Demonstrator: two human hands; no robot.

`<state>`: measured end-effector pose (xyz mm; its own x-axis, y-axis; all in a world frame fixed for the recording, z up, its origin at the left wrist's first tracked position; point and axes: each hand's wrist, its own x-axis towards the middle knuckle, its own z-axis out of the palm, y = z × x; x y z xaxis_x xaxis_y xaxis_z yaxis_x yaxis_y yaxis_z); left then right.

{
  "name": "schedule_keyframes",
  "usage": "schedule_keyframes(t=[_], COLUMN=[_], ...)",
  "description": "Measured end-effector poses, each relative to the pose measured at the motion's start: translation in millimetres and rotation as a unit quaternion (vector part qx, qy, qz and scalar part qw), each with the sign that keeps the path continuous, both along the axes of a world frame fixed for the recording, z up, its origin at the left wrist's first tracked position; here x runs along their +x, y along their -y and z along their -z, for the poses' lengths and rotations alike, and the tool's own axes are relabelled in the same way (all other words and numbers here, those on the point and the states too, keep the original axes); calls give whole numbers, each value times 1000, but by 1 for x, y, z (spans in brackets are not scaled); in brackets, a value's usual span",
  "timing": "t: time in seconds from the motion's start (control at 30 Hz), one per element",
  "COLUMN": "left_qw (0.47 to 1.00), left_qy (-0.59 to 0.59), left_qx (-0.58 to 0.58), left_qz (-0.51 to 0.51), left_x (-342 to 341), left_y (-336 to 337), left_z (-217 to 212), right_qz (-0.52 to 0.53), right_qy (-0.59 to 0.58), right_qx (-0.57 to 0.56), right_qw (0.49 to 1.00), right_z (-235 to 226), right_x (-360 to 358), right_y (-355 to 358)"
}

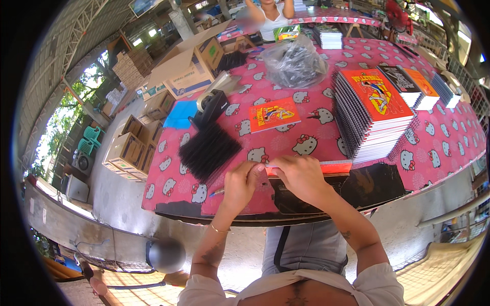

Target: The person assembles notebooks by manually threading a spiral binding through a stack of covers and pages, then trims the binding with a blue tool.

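Observation:
An orange-covered notebook [335, 167] lies at the near edge of the table, its long side towards me. My left hand [243, 186] is closed in a pinch at its left end. Over the same edge, close beside it, my right hand [302, 176] grips the notebook with bent fingers; what lies under the fingertips is hidden. Beyond them an orange notebook [274, 115] with a yellow picture lies flat. A heap of black plastic binding coils [209, 151] rests left of my hands. Near my left wrist lies a blue pen [218, 193].
A tall stack of spiral notebooks [375, 115] stands to the right, with more stacks behind. A black tape dispenser [209, 109] and blue sheets [179, 115] lie at the left. Farther back are a clear plastic bag [295, 62], an open carton [191, 66] and another person [270, 20].

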<state>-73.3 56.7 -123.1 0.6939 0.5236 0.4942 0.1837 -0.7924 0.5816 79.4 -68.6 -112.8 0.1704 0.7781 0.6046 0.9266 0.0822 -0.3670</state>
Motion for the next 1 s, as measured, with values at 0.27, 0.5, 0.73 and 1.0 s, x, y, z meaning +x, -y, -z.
schedule_keyframes(t=[0.27,0.5,0.73,1.0], left_qw=[991,987,981,957], left_qy=[-6,-8,-47,-86], left_qx=[-22,29,-2,266], left_qz=[130,160,191,82], left_x=[6,14,13,28], left_y=[-20,-7,-14,-1], left_z=[-21,-30,-30,-23], right_qz=[-33,-60,-77,38], right_qy=[-68,-80,-51,43], right_qx=[-2,-58,-30,-49], right_qw=[997,993,995,997], right_z=[-4,-5,-7,4], right_x=[9,16,20,32], right_y=[5,7,11,35])
